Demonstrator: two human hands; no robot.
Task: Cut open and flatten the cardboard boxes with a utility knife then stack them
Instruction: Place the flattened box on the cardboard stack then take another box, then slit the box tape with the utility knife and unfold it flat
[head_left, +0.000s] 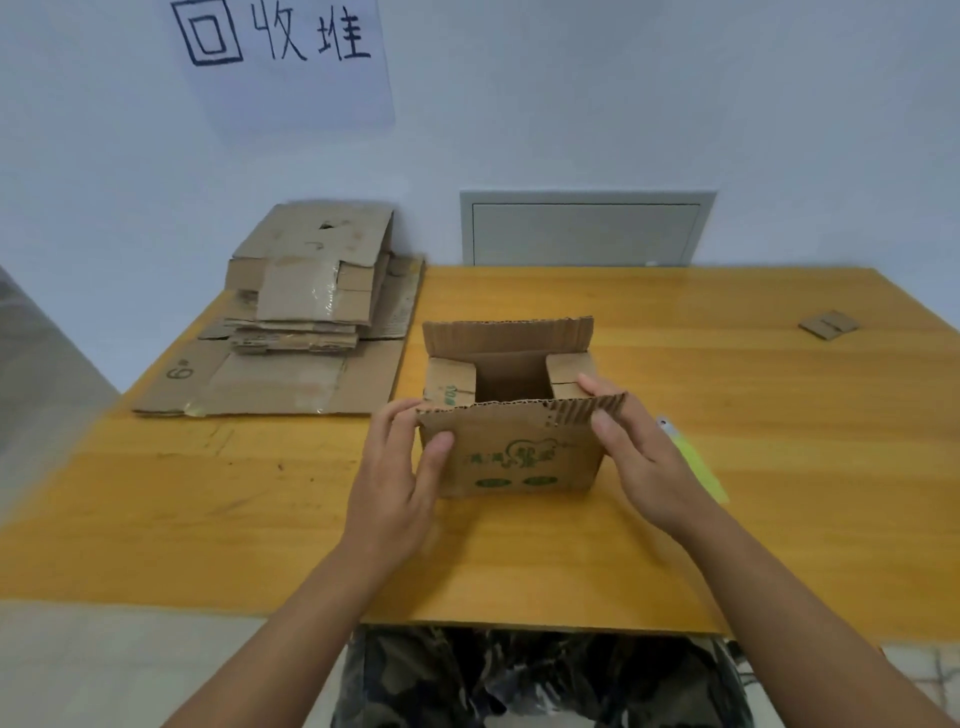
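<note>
Both hands, left hand (397, 480) and right hand (641, 457), fingers pinching the small cardboard box (511, 415) near flap, box unbraced, might slide across the desk (260, 493) onto the utility knife (691, 457) mid-right.

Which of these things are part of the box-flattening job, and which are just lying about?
Part of the job:
box, held by left hand and right hand
stack of flattened boxes
yellow knife

Lying about:
cardboard scrap
wall sign
wall panel
</note>
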